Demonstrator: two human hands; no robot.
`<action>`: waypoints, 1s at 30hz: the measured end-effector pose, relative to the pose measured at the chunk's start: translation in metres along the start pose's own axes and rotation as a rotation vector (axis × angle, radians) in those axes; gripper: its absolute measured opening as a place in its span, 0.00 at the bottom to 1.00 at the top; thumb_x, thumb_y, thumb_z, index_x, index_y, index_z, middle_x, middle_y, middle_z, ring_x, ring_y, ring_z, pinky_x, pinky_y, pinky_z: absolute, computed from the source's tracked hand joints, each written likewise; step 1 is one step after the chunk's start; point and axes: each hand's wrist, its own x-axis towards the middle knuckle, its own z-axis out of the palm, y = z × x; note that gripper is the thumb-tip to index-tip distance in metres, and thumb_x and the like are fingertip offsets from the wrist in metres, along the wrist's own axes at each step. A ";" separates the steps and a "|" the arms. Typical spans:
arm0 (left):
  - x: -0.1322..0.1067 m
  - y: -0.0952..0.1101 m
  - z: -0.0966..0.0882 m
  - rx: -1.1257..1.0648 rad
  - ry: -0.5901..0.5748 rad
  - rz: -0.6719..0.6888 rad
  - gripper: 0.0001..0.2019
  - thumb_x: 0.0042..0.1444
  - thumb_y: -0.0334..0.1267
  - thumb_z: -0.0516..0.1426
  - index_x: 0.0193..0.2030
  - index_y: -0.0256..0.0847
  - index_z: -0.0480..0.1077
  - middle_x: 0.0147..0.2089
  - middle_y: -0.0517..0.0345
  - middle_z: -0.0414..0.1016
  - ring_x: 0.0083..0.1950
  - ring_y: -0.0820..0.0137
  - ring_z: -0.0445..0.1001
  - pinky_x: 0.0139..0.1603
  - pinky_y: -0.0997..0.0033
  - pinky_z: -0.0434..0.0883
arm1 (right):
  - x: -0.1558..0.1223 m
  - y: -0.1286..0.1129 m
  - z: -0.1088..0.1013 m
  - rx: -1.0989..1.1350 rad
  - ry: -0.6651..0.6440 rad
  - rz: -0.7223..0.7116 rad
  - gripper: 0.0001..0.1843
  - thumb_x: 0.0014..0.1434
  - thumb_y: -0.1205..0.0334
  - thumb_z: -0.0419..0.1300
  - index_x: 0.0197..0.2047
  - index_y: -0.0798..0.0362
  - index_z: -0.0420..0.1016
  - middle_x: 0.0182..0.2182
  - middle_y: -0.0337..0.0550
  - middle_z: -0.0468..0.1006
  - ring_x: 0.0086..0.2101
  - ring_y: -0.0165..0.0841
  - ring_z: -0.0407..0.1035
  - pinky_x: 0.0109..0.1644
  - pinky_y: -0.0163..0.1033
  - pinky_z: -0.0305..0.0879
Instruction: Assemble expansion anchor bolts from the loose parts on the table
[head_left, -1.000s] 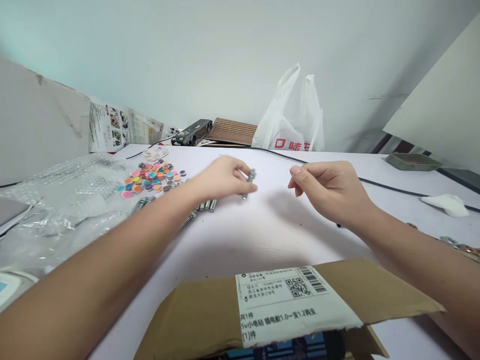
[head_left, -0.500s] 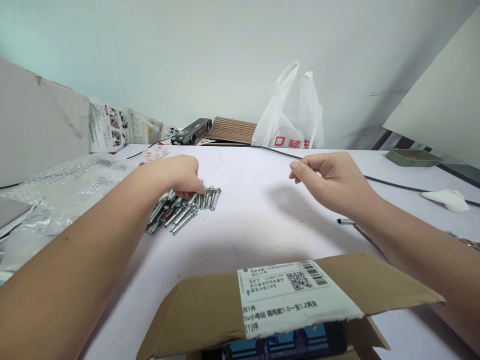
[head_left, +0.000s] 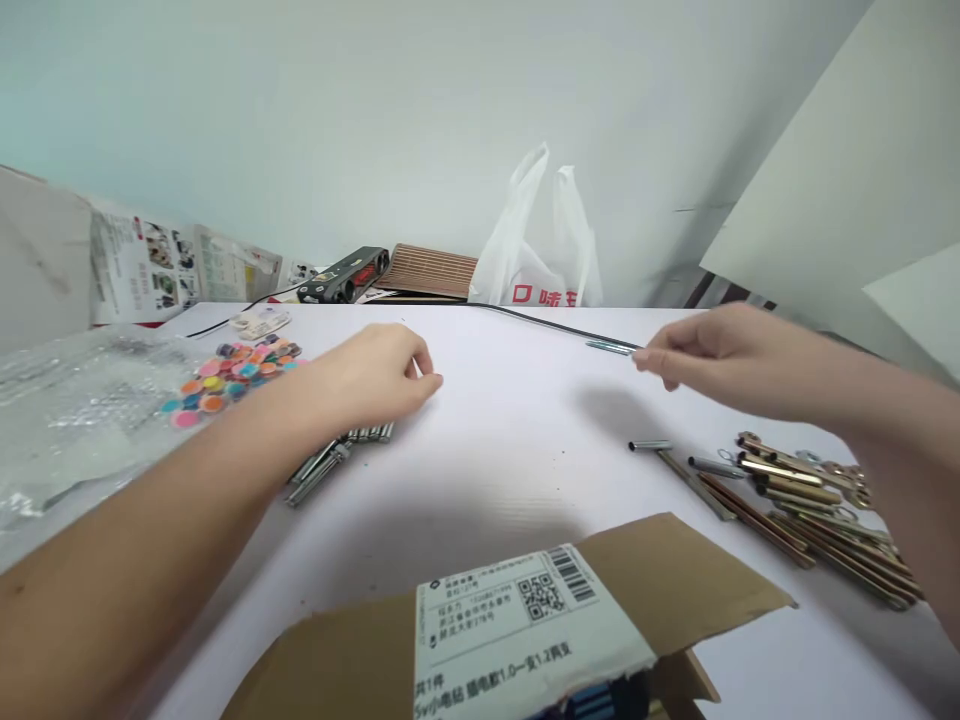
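Thumb and fingertips of my right hand [head_left: 694, 355] pinch one end of a slim silvery metal rod [head_left: 609, 347], held level above the table and pointing left. My left hand [head_left: 382, 375] hovers to the left with its thumb and forefinger curled together in a loop; nothing shows between them. Below its wrist lies a pile of silvery expansion bolts [head_left: 322, 470], partly hidden by the forearm. To the right, a short silvery sleeve [head_left: 649, 446] rests on the table, near a heap of brass-coloured sleeves, rods and small rings [head_left: 810, 490].
An open cardboard box [head_left: 675, 570] with a shipping label stands at the front. Coloured discs [head_left: 232, 375] and bubble wrap [head_left: 75, 410] lie at the left. Behind are a black device [head_left: 345, 275], a slatted brown mat [head_left: 431, 268], a white plastic bag [head_left: 536, 250] and a black cable [head_left: 525, 318].
My left hand has come away from the expansion bolts. My right hand has moved right and now holds a slim rod. The view has shifted, revealing coloured discs and the brass-coloured heap.
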 end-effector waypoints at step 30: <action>-0.009 0.041 0.091 -0.116 0.016 0.319 0.12 0.59 0.43 0.46 0.30 0.41 0.64 0.29 0.55 0.71 0.30 0.67 0.67 0.30 0.67 0.58 | 0.046 0.071 0.024 -0.129 -0.075 0.082 0.15 0.59 0.51 0.53 0.46 0.49 0.67 0.43 0.43 0.76 0.38 0.35 0.69 0.37 0.37 0.63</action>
